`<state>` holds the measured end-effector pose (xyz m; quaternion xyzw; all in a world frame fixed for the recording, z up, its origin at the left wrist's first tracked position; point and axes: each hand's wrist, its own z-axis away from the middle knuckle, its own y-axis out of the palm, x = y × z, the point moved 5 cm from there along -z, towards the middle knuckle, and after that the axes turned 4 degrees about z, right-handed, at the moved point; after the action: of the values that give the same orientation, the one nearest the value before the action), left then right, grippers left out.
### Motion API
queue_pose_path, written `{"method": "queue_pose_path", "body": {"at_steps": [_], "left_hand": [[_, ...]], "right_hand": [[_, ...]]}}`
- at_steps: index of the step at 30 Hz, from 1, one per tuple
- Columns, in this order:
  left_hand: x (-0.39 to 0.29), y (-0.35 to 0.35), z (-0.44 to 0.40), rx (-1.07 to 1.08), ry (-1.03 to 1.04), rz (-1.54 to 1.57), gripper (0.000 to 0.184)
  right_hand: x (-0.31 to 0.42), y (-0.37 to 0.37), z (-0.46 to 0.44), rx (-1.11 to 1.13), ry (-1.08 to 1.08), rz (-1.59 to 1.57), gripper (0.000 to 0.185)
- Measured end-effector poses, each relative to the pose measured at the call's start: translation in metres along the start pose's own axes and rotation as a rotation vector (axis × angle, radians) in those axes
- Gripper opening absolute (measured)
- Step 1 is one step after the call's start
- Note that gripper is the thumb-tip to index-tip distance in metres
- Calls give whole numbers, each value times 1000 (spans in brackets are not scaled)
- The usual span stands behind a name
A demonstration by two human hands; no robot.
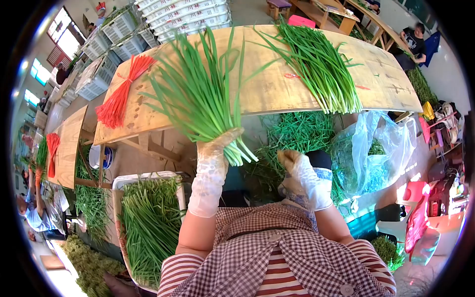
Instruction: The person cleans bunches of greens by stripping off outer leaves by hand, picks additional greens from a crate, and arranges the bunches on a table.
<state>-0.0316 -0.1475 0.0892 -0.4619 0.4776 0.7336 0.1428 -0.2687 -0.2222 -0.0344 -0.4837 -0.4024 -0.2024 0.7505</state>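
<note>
My gloved left hand (217,140) is wrapped round the pale stem ends of a bunch of garlic chives (205,96). The green leaves fan upward over the wooden table (381,62), blurred at the tips. Lower and to the right, my gloved right hand (293,162) has its fingers curled together. Whether anything is between them is hidden. Loose chives (302,131) lie below the table edge near that hand. Another pile of chives (321,69) rests on the table, stems toward me, beside a small red tie (292,75). A bundle of red ties (126,91) lies at the table's left end.
A white basket (118,185) full of chives stands at my left. At my right hangs a clear plastic bag (366,148) with greens inside. White crates (183,17) are stacked behind the table. Other people sit at tables on the left and at the far right.
</note>
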Motion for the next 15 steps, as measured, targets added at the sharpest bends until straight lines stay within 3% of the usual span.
{"method": "queue_pose_path", "body": {"at_steps": [2, 3, 6, 9, 13, 15], "left_hand": [[-1, 17, 10, -13, 3, -23, 18], [9, 15, 12, 3, -96, 33, 18], [57, -18, 6, 22, -330, 176, 19], [48, -23, 16, 92, -334, 316, 16], [44, -36, 18, 24, -298, 382, 13], [38, -27, 20, 35, -324, 338, 12]], "right_hand": [[72, -13, 18, 92, 3, -420, 39], [102, -18, 22, 125, 1, -634, 41], [122, -7, 13, 279, -131, -400, 45], [108, 2, 4, 345, -20, -844, 43], [103, 4, 7, 228, 132, -839, 50], [110, 12, 11, 291, 100, -820, 62]]}}
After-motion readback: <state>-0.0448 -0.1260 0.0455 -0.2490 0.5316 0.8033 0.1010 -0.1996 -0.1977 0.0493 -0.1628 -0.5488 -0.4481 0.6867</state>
